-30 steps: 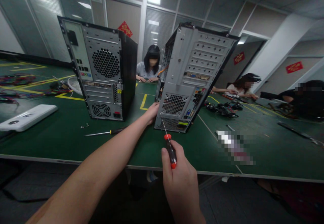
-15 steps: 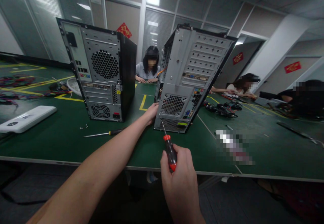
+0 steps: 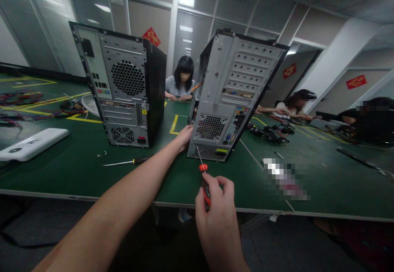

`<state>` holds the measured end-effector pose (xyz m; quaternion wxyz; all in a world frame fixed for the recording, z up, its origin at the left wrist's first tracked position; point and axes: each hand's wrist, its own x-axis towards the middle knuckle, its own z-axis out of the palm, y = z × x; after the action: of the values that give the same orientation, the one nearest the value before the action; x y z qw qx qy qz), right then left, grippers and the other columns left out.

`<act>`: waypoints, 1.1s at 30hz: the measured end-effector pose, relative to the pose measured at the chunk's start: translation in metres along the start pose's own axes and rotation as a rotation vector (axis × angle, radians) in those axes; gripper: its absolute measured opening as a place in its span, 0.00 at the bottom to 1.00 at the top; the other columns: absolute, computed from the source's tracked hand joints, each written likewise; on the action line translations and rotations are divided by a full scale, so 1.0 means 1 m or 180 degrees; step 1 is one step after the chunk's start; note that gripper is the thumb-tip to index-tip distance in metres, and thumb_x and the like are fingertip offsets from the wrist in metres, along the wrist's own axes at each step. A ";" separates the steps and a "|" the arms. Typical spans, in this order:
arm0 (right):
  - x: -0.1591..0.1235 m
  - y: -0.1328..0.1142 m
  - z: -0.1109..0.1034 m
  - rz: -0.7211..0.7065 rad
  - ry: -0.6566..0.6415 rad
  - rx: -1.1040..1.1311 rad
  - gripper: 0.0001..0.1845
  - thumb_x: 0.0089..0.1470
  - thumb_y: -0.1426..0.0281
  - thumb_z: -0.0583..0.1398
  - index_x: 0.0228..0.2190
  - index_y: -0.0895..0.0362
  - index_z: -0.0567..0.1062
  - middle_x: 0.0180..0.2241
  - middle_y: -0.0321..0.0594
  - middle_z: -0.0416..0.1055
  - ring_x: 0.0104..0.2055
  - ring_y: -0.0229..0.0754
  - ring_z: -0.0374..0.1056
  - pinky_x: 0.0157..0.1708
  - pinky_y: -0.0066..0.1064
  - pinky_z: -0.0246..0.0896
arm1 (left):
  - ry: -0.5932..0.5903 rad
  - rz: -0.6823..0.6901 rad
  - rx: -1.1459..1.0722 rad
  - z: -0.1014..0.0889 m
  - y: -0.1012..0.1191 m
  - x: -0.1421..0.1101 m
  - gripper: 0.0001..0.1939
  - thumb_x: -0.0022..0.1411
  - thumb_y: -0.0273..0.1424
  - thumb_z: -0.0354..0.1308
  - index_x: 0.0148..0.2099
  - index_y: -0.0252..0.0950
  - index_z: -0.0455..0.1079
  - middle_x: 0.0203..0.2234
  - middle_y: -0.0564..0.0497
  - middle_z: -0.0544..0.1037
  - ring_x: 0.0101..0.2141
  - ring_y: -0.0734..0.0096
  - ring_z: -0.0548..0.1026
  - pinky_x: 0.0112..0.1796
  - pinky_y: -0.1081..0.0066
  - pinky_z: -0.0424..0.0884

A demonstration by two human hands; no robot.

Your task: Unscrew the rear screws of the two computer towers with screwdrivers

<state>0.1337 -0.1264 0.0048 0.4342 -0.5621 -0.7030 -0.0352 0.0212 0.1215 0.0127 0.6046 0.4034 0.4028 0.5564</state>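
Two computer cases stand side by side on the table.
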 end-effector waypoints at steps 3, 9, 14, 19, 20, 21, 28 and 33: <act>-0.001 0.001 0.001 -0.0020 -0.0096 -0.0057 0.17 0.66 0.72 0.53 0.55 0.56 0.72 0.45 0.47 0.69 0.39 0.45 0.75 0.34 0.35 0.72 | 0.0009 0.0020 -0.0005 -0.001 -0.001 0.001 0.18 0.60 0.35 0.65 0.52 0.36 0.72 0.38 0.46 0.82 0.40 0.62 0.80 0.44 0.64 0.75; 0.000 -0.001 -0.001 -0.0021 -0.0122 0.0009 0.17 0.69 0.68 0.52 0.54 0.58 0.72 0.42 0.48 0.73 0.39 0.46 0.75 0.37 0.35 0.72 | 0.0017 0.0023 0.0073 -0.001 0.002 -0.001 0.19 0.61 0.36 0.65 0.52 0.36 0.72 0.39 0.45 0.82 0.41 0.63 0.80 0.44 0.65 0.74; 0.001 0.000 -0.001 0.0044 -0.0136 0.0076 0.18 0.70 0.65 0.52 0.54 0.60 0.72 0.42 0.49 0.76 0.40 0.48 0.76 0.39 0.37 0.72 | -0.0086 -0.0026 0.0005 -0.001 0.003 -0.003 0.21 0.62 0.37 0.65 0.55 0.36 0.70 0.38 0.45 0.82 0.39 0.63 0.80 0.43 0.65 0.74; 0.001 0.000 -0.002 0.0138 -0.0283 0.0137 0.20 0.71 0.60 0.51 0.56 0.58 0.70 0.43 0.47 0.77 0.43 0.50 0.77 0.39 0.39 0.72 | -0.0099 0.0004 -0.0015 -0.001 0.002 -0.001 0.20 0.63 0.35 0.64 0.55 0.35 0.70 0.38 0.45 0.82 0.39 0.62 0.80 0.43 0.64 0.74; 0.001 -0.001 -0.002 0.0160 -0.0277 0.0168 0.20 0.71 0.60 0.51 0.56 0.57 0.70 0.44 0.47 0.76 0.44 0.49 0.76 0.40 0.39 0.72 | -0.0103 0.0005 -0.0023 -0.001 0.001 -0.001 0.20 0.63 0.35 0.63 0.56 0.35 0.70 0.38 0.45 0.82 0.39 0.62 0.80 0.43 0.63 0.75; 0.001 -0.001 -0.003 0.0183 -0.0248 0.0193 0.19 0.71 0.60 0.51 0.55 0.57 0.70 0.45 0.48 0.75 0.44 0.49 0.76 0.40 0.39 0.72 | -0.0101 0.0011 -0.0028 -0.001 0.001 0.000 0.21 0.63 0.35 0.63 0.56 0.36 0.70 0.38 0.45 0.82 0.38 0.61 0.80 0.43 0.63 0.75; 0.003 -0.002 -0.001 0.0202 0.0011 0.0239 0.17 0.70 0.61 0.53 0.52 0.57 0.72 0.47 0.49 0.67 0.44 0.47 0.74 0.38 0.38 0.73 | -0.0105 0.0152 -0.0013 -0.002 -0.006 0.007 0.20 0.61 0.37 0.64 0.53 0.36 0.71 0.36 0.45 0.82 0.36 0.62 0.80 0.41 0.63 0.75; 0.003 0.001 -0.002 -0.0006 0.0044 0.0282 0.13 0.70 0.65 0.53 0.47 0.52 0.76 0.47 0.46 0.64 0.41 0.43 0.74 0.37 0.36 0.72 | -0.0106 0.0140 0.0009 -0.004 -0.008 0.010 0.20 0.60 0.38 0.66 0.52 0.37 0.72 0.36 0.47 0.82 0.38 0.63 0.80 0.42 0.64 0.75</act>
<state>0.1354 -0.1249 0.0075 0.4635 -0.5414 -0.7014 -0.0083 0.0207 0.1307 0.0037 0.5982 0.4222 0.3846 0.5621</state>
